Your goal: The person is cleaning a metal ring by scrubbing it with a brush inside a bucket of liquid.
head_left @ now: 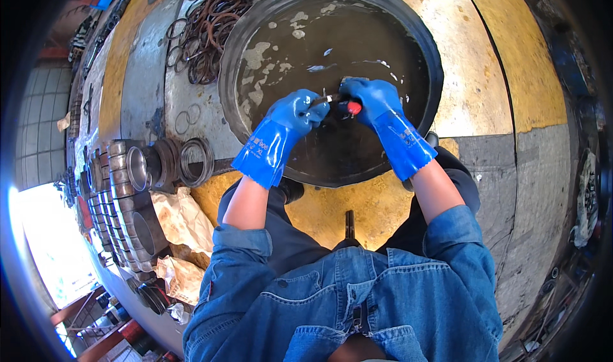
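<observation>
A: Your left hand (299, 112) is curled around a dark piece (334, 98) that juts from its inner side toward your right hand (370, 99).
B: Your right is clenched around a red-ended thing (354, 108); the red shows at that hand's inner side, above the round tub (228, 81) below both hands.
A: What's hidden?
B: Your blue gloves (262, 148) cover most of both; I can't tell whether they join.
A: Its direction?
B: The dark piece's visible length runs crosswise between your hands, tilting slightly away from you rightward.
</observation>
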`<state>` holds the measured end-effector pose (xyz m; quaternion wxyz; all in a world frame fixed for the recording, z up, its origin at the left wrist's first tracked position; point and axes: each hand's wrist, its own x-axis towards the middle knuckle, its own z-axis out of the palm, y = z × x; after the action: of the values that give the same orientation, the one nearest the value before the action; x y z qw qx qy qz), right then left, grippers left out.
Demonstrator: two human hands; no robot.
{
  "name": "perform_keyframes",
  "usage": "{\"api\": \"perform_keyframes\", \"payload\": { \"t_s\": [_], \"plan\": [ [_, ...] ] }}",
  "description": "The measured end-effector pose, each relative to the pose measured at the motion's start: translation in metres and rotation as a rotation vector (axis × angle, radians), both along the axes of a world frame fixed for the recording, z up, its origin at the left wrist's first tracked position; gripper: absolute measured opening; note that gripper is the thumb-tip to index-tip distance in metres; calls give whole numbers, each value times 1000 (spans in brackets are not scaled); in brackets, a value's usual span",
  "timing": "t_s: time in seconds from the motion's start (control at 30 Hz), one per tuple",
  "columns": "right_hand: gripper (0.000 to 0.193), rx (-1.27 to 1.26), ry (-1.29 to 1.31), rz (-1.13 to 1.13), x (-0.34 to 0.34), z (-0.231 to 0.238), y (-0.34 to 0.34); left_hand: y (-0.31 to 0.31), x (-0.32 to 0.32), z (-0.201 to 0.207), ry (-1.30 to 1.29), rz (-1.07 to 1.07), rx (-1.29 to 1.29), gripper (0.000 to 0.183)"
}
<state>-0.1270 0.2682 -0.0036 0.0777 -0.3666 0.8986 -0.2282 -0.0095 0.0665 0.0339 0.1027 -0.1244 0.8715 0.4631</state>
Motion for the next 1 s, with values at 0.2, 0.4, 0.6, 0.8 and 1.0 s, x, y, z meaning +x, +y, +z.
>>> {"api": "perform_keyframes", "payload": {
  "t_s": [0.2, 0.4, 0.6, 0.8, 1.0],
  "plan": [
    [34, 208, -411, -404, -3, 23, 6, -21, 10, 14, 142, 506, 424, 28],
    [18, -769, -147, 123, 18, 27, -10, -16, 4, 15, 175, 576, 421, 43],
    [19, -405, 41, 20, 17, 5, -18, -16, 7, 11, 165, 543, 494, 42],
    [24, -245, -708, -218, 26, 2, -21, -17, 5, 4, 201, 520, 593, 40],
    [31, -620, -1191, -175, 42, 7, -23, -18, 4, -3, 222, 498, 651, 38]
  ]
}}
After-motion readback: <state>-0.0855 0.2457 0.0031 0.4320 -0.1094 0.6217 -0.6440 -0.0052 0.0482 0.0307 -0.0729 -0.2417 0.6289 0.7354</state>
